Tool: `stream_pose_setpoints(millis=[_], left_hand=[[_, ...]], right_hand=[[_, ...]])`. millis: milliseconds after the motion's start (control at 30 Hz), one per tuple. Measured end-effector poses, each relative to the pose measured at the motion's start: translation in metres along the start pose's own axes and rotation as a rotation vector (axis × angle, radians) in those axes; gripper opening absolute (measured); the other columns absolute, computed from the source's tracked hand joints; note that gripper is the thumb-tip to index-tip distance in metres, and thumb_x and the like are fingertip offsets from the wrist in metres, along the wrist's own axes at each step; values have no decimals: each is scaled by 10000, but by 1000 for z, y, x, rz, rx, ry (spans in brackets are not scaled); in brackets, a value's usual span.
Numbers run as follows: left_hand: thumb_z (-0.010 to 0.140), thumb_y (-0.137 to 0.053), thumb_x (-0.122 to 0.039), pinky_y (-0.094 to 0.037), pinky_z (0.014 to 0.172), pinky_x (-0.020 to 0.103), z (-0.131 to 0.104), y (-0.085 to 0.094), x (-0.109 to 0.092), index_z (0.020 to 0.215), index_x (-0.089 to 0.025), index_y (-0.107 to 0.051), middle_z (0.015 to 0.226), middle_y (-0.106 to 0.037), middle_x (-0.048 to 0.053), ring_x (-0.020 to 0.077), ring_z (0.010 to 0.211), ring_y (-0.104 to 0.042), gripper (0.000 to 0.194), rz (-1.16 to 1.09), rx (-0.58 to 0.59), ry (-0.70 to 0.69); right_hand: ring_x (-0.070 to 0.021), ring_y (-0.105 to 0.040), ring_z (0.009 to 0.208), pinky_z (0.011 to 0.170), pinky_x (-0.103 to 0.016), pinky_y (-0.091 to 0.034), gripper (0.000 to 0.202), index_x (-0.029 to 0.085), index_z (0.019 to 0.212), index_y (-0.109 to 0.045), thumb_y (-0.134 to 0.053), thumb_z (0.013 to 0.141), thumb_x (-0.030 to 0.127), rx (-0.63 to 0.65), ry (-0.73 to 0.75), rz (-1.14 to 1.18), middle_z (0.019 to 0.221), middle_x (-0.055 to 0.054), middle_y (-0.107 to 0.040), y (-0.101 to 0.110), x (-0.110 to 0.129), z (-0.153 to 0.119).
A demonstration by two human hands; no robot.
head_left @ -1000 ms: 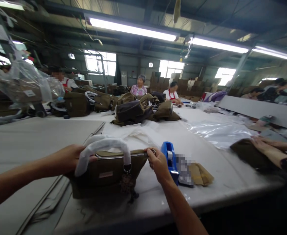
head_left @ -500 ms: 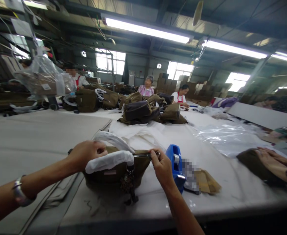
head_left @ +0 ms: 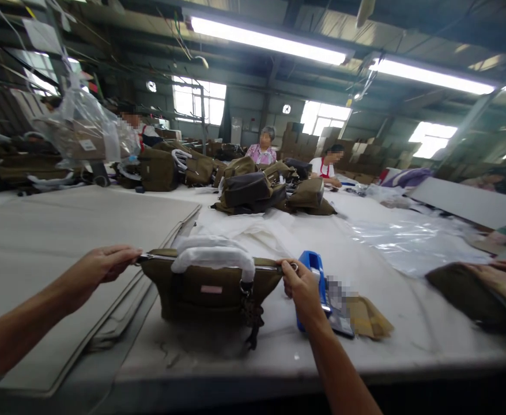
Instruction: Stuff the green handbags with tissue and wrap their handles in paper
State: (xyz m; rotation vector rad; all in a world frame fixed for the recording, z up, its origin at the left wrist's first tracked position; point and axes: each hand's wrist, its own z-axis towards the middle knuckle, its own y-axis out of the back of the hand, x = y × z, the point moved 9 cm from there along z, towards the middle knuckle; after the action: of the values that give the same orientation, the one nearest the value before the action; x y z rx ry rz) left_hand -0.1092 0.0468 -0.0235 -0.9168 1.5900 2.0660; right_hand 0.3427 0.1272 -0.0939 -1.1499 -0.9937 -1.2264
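Observation:
An olive-green handbag [head_left: 214, 294] stands upright on the pale table before me, its two handles [head_left: 214, 257] wrapped in white paper. A pinkish label sits on its front, and a dark charm [head_left: 252, 314] hangs from the right handle's ring. My left hand [head_left: 106, 265] pinches the zipper end at the bag's left top corner. At the opposite corner, my right hand [head_left: 300, 285] grips the zipper's other end near a metal ring. The zipper line between them looks closed; part of it lies behind the handles.
A blue tape dispenser [head_left: 311, 271] stands just right of the bag, beside brown paper pieces [head_left: 369, 317]. Large flat sheets [head_left: 75, 230] lie at left. Olive bags [head_left: 253, 190] are piled behind, clear plastic [head_left: 412, 236] lies at right. A co-worker's hands [head_left: 501, 282] rest on another bag.
My left hand has moved from the handles out to the bag's left corner. The bag's top is now stretched straight, and the handles stand more upright. My right hand stays at the right corner.

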Motion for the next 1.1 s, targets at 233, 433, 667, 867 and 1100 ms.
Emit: stream_pose_setpoints(millis=[233,433,667,867,1100], left_hand=[[911,-653,-733,-655,785,372,-38,-2,1,1158,-265,-731,1044,-820,61,276,882,-792,535,-277,-251,26],[963,-649,-705,-632,731,318,-69,-41,-90,1292,-318,-690,1300,-800,60,270,951,-830,510,25,-295,-471],[1061,-481,-560,-620,834,342,-47,-49,-122,1067,-236,-764,1041,-853,77,277,904,-824,431,157,-270,-589],[1082,-566,-518,-666,960,473,-81,-29,-159,1471,-379,-634,1399,-779,42,336,1170,-797,418,318,-517,-707],[1111,-523,-304,-642,1101,438,-88,-55,-196,1575,-437,-595,1424,-780,3,282,1186,-804,488,326,-352,-1033]], right_hand=[[-254,-773,1118,977,-422,-651,698,262,1533,-518,-823,950,496,-50,169,188,1200,-97,-807,-18,14,-32],[-270,-751,1186,1067,-419,-599,380,255,1351,-697,-762,989,348,-9,388,-143,1313,-95,-780,-60,23,-60],[-231,-740,896,833,-324,-572,173,233,1026,-781,-707,994,386,26,365,-193,957,-28,-813,-69,32,-33],[-250,-752,946,892,-356,-565,189,253,1085,-800,-688,991,374,85,377,-233,1026,-34,-828,-74,37,-27],[-236,-718,897,856,-324,-555,258,235,1014,-795,-666,1006,458,49,386,-95,955,-38,-800,-77,39,-28]])
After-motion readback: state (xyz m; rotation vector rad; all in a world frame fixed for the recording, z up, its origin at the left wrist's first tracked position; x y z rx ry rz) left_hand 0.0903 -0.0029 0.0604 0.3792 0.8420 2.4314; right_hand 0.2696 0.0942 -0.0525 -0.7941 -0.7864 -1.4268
